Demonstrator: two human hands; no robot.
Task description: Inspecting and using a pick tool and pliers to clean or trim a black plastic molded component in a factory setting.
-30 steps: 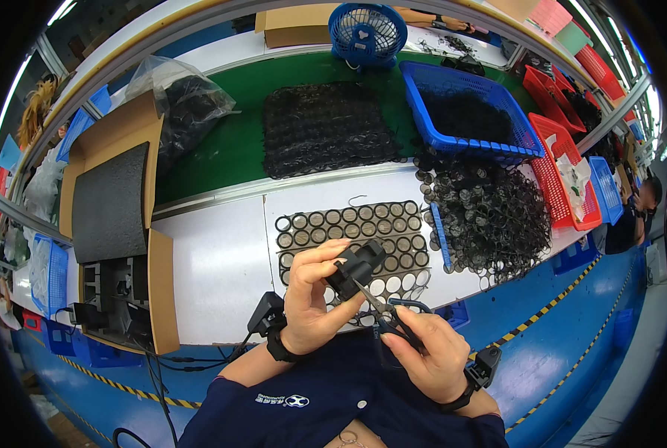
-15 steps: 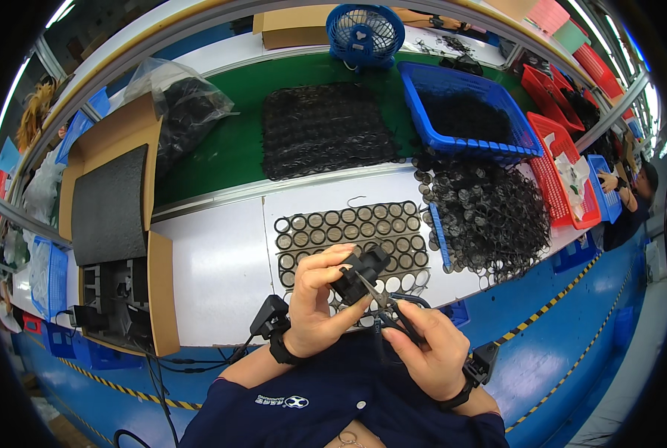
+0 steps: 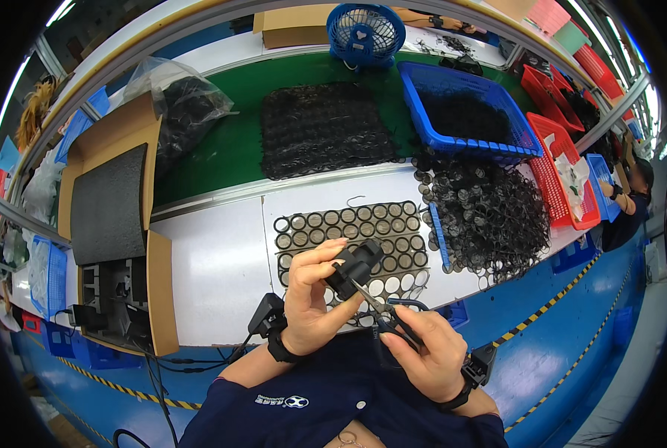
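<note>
My left hand [image 3: 309, 305] grips a black moulded block [image 3: 360, 263] with rounded, cylinder-like sections, held above the worktable. My right hand [image 3: 432, 352] is closed around dark-handled pliers [image 3: 375, 300]. Their slim grey tips point up and left, against the block's lower edge by my left fingertips; whether they pinch anything is too small to tell. Under the block lies a sheet of round pieces with black rings [image 3: 333, 218], set in rows. Both hands hide part of its near rows.
Right of the sheet sits a heap of black rings and discs [image 3: 490, 213] beside a blue strip [image 3: 438, 235]. Behind are a blue basket [image 3: 531, 142], a dark mat of rings [image 3: 326, 127] and a fan [image 3: 365, 37]. An open cardboard box [image 3: 161, 291] stands left; a co-worker [image 3: 632, 209] is far right.
The block, both hands and the pliers have shifted slightly left. Both grips stay the same, and the plier tips remain at the block's lower edge.
</note>
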